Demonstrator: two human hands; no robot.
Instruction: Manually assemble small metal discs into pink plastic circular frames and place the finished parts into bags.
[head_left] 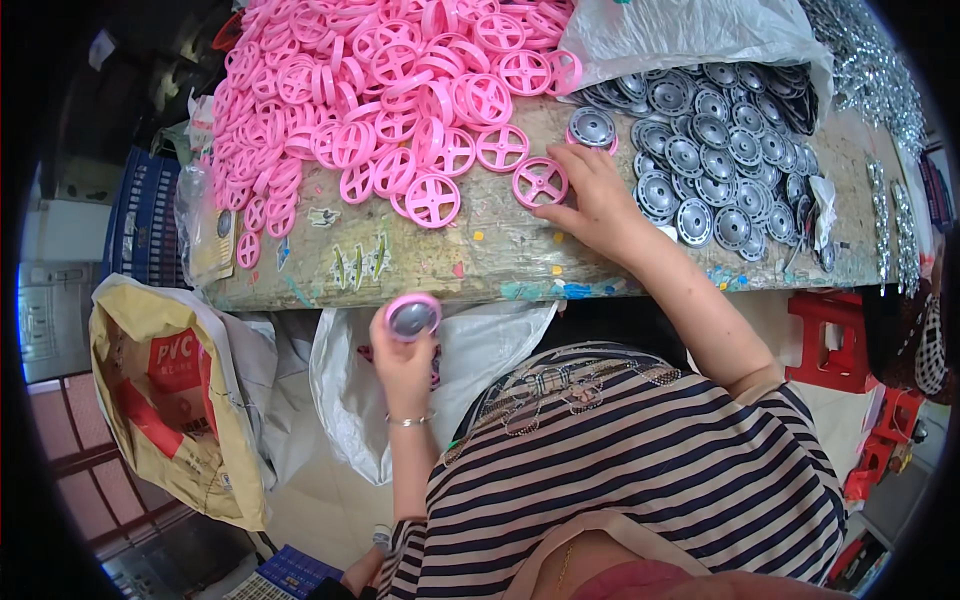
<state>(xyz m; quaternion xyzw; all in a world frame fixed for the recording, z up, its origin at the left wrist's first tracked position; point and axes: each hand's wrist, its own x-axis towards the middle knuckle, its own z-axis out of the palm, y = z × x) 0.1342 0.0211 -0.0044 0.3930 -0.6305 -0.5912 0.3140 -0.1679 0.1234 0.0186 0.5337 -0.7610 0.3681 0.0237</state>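
Note:
Over the white sack below the table edge, my left hand (403, 362) holds a pink plastic wheel (413, 318) with a grey disc in its middle. My right hand (607, 208) reaches onto the table. Its thumb and fingers lie around the right edge of a flat pink four-spoke wheel (540, 183). Just beyond these fingers, a grey disc (591, 126) sits on another pink wheel. To the left lies a big heap of pink wheels (400, 65), and to the right a heap of round grey discs (715, 165).
An open white sack (345, 400) hangs below the table's front edge. Beside it stands a tan paper sack (120, 350). A white plastic bag (700, 40) lies over the discs. Silver tinsel (870, 70) is at the far right, red stools (830, 342) below.

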